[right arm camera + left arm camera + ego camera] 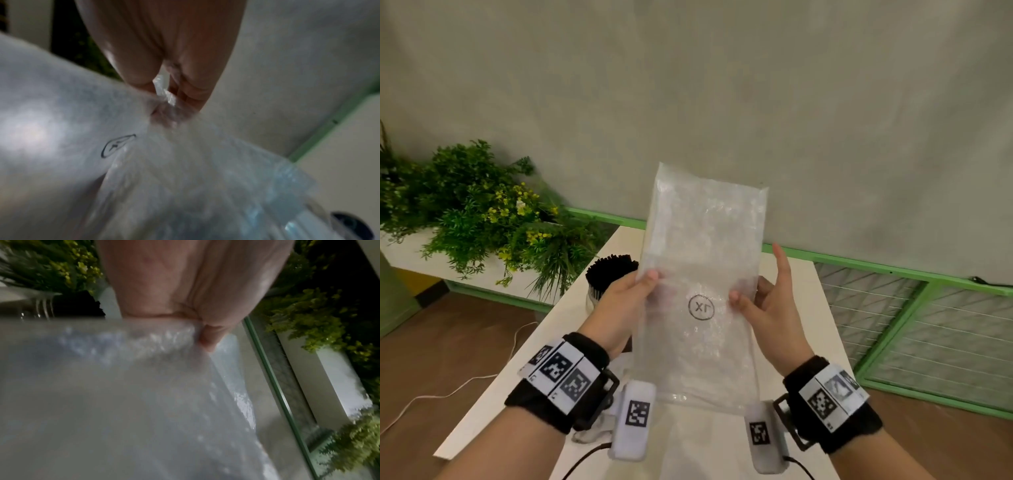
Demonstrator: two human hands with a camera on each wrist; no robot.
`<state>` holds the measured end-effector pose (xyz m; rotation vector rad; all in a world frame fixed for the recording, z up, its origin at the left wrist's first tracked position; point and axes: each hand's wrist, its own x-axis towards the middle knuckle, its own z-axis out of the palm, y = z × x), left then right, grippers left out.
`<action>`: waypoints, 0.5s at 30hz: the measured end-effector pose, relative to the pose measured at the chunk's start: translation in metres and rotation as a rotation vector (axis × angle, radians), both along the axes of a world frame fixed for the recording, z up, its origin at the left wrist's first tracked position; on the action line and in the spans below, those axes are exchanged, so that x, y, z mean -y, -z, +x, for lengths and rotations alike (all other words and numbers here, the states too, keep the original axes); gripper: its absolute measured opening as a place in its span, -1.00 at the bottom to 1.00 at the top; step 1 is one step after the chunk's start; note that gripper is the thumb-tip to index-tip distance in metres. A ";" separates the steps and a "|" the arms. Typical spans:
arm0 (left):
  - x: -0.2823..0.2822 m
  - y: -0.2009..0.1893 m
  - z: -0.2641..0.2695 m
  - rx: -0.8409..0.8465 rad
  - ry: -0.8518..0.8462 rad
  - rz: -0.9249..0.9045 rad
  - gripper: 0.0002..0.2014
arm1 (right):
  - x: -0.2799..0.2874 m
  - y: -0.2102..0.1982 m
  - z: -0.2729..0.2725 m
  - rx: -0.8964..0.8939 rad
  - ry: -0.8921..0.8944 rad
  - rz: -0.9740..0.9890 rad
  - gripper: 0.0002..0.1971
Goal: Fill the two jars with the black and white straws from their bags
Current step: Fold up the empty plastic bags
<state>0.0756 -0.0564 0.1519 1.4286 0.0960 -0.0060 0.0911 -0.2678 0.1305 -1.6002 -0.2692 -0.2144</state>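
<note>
Both wrists, banded with printed markers, sat closest to the lens at 6 o'clock in the head view. Our left hand [625,291] pinched the clear bag [698,274] at its 9 o'clock edge, thumb on the near face. Our right hand [767,301] pinched the 3 o'clock edge, index finger raised free. We held the bag clear of the white table [571,329], long axis running from 6 to 12 o'clock. We could not tell which end was the mouth, nor confirm white straws through the cloudy film.

1 jar [604,284], already packed with black straws [613,269], stood at 10 o'clock from the bag, just behind our left hand. We judged the left hand nearer to it. The 2nd jar was not clearly visible.

A pale wall [722,85] closed the room at 12 o'clock. Green plants [472,205] filled 9 o'clock, and a green-framed wire panel [928,325] stood at 3 o'clock.
</note>
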 end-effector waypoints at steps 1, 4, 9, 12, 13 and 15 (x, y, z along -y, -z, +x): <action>-0.001 0.001 -0.001 0.030 -0.027 0.042 -0.76 | 0.001 -0.002 -0.002 0.041 -0.007 -0.039 -0.11; -0.005 0.008 -0.003 0.106 -0.120 0.150 -0.56 | 0.005 -0.006 -0.006 0.068 -0.146 -0.215 -0.13; -0.020 0.005 -0.011 0.134 0.207 0.374 -0.53 | 0.015 -0.004 -0.002 0.109 -0.198 -0.658 -0.17; -0.021 0.007 -0.010 0.210 0.245 0.704 -0.52 | 0.016 0.000 0.008 0.172 -0.007 -0.701 -0.46; -0.021 0.008 -0.008 0.252 0.167 0.757 -0.62 | 0.018 0.002 0.011 0.234 0.051 -0.738 -0.60; -0.023 0.011 -0.005 0.314 0.030 0.842 -0.80 | 0.020 0.006 0.016 0.351 0.149 -0.804 -0.82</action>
